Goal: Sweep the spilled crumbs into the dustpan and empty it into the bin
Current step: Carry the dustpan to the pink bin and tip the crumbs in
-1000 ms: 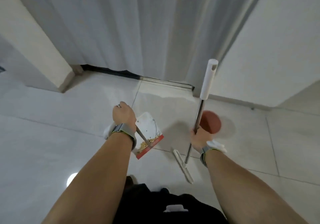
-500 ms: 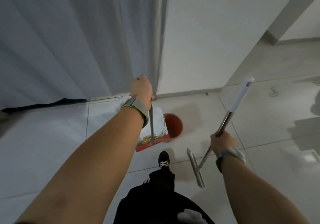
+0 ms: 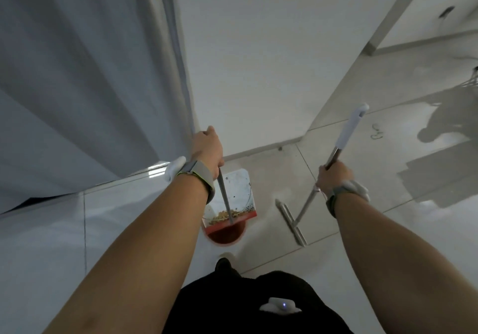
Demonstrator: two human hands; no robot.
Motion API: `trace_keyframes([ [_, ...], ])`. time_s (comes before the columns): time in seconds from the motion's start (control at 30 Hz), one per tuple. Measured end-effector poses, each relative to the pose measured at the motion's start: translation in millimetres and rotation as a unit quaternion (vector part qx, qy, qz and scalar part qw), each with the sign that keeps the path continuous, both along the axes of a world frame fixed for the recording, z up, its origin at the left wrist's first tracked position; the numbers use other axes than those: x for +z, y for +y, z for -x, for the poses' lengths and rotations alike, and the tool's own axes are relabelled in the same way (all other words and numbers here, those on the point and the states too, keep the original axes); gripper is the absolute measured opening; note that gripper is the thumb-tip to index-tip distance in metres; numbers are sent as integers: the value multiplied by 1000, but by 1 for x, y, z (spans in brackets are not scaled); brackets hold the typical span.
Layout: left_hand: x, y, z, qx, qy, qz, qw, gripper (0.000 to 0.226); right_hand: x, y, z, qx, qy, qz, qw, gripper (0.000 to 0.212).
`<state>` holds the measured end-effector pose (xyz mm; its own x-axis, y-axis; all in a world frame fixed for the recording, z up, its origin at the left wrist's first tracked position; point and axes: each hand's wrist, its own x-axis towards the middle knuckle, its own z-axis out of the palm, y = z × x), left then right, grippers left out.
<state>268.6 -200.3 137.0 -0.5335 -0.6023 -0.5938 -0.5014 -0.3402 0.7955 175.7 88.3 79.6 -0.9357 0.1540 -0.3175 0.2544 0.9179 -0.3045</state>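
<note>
Fingers of the left hand (image 3: 207,150) curl round the dustpan handle (image 3: 223,194), holding the laden dustpan (image 3: 239,188) above the red bin (image 3: 225,238), right hand (image 3: 332,178) gripping the broom (image 3: 306,204) beside the bin: tilting off-centre would likely spill crumbs (image 3: 227,214) outside the bin.

- Dustpan (image 3: 236,194), crumbs at its red lip, now hangs over the mouth of the red bin (image 3: 225,238); a second ago the bin sat off to its right, behind the sweeper pole.
- Sweeper (image 3: 291,221) now stands clear to the bin's right.
- Left hand (image 3: 207,150) has come up beside the curtain (image 3: 90,75) edge.
</note>
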Motion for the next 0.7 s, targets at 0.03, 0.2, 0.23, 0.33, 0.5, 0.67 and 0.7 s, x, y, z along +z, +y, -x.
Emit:
trace_keyframes([
  [0.03,-2,1,14,12,0,-7,1000,33,-1,0,18,2,5,-4,1000,29],
  [0.2,-18,12,77,23,-10,-20,999,32,-4,-10,97,23,41,10,999,28],
  [0.23,-20,14,93,23,-13,-19,999,32,-10,-13,114,43,48,0,998,26],
  [0.33,-30,24,146,44,-31,-12,998,32,-34,-18,180,67,29,-9,997,29],
  [0.5,-48,28,173,65,-97,45,992,33,-67,-25,261,111,-49,5,993,33],
  [0.67,-44,21,195,100,-138,85,982,35,-91,-49,348,68,-132,81,986,50],
  [0.7,-42,22,201,119,-132,76,981,36,-95,-55,364,61,-137,109,983,51],
])
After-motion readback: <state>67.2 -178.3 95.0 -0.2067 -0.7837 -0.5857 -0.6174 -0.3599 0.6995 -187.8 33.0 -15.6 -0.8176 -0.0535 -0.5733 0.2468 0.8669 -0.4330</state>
